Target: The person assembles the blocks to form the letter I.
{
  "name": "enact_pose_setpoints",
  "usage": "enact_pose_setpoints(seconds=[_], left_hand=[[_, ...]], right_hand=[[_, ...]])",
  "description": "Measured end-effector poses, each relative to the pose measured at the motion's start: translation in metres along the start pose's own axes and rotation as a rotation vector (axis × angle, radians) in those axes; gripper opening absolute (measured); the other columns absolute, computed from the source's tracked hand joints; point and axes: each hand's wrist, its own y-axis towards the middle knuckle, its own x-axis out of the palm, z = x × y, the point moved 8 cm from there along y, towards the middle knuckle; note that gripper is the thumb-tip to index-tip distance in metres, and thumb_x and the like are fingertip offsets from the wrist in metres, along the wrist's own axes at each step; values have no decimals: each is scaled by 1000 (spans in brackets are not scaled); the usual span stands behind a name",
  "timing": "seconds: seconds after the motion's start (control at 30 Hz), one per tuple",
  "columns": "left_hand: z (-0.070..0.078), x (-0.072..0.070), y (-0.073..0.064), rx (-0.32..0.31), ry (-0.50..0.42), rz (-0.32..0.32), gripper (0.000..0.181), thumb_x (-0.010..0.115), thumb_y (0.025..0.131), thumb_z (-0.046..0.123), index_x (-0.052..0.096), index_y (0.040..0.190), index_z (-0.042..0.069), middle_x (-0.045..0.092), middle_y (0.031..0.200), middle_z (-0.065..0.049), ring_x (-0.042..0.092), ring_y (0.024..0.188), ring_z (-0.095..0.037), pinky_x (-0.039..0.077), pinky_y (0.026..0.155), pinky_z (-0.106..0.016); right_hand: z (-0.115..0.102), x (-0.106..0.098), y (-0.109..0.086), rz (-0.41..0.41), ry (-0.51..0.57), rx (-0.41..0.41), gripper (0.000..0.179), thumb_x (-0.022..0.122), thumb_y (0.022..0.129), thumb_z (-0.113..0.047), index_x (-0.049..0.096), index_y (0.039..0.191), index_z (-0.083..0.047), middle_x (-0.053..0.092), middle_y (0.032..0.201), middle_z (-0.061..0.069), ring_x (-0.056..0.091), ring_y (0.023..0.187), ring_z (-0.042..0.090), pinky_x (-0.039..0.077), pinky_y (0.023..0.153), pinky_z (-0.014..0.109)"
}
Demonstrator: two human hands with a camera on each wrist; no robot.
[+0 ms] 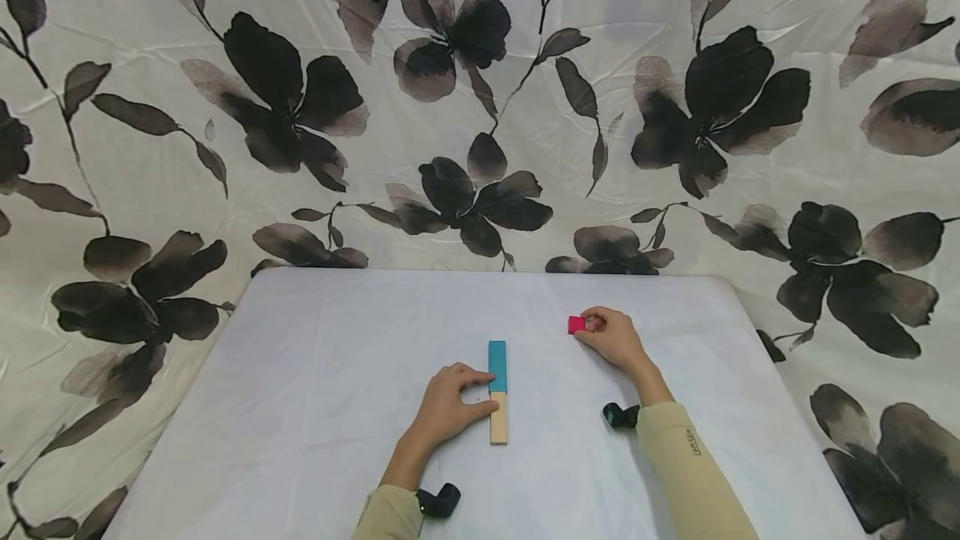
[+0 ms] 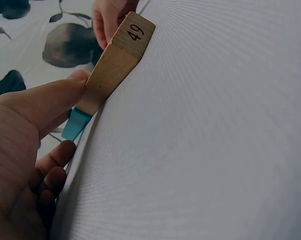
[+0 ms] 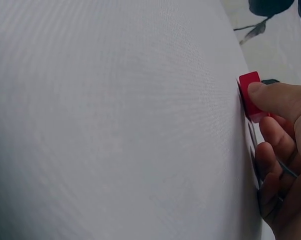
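Observation:
A blue block and a plain wooden block lie end to end in a line on the white table. Dark marks like the number 49 show on the wooden block's near end in the left wrist view. My left hand is at their left side: the index fingertip touches the blue block and the thumb tip touches the wooden one. Farther right and back, my right hand pinches a small red block between thumb and fingers. In the right wrist view the thumb presses on the red block, low against the tabletop.
The white-covered table ends at a far edge just beyond the right hand. Behind it hangs a pale cloth with dark flowers. A black wrist device sits at the left wrist, another black device at the right.

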Motion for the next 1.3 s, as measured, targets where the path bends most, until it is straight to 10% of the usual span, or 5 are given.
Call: enact_pose_setpoints(seconds=[1.3], left_hand=[[-1, -1, 0, -3, -8, -7, 41, 81, 77, 45, 73, 114, 28, 60, 100, 12, 50, 88, -8, 42, 75, -31]], right_hand=[[-26, 17, 1, -37, 80, -53, 34, 79, 81, -15, 67, 110, -2, 60, 79, 3, 54, 71, 18, 45, 68, 31]])
